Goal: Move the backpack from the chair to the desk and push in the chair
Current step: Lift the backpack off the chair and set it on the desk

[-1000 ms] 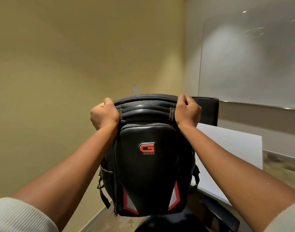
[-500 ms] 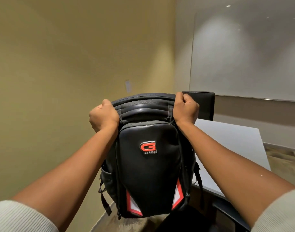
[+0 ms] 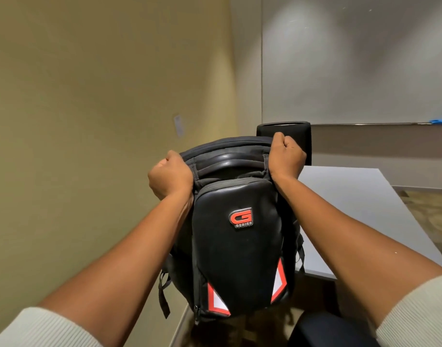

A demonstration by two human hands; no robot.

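Head view shows the backpack (image 3: pixel 236 231) hanging upright in the air, the left hand (image 3: pixel 171 179) and the right hand (image 3: pixel 286 156) each clenched in a fist on its top corners. Compared with a second ago, the bag has drifted rightward, its right edge now overlapping the near corner of the grey desk (image 3: pixel 365 209), and the dark chair (image 3: pixel 332 329) sits lower and further right in the frame, clear of the bag's base. I judge the lift off the seat is done and the carry across to the desk top is under way; setting it down and pushing the chair in remain. A red badge on the front panel reads "G SERIES". A small paper slip (image 3: pixel 178 125) on the tan wall is too blurred to read
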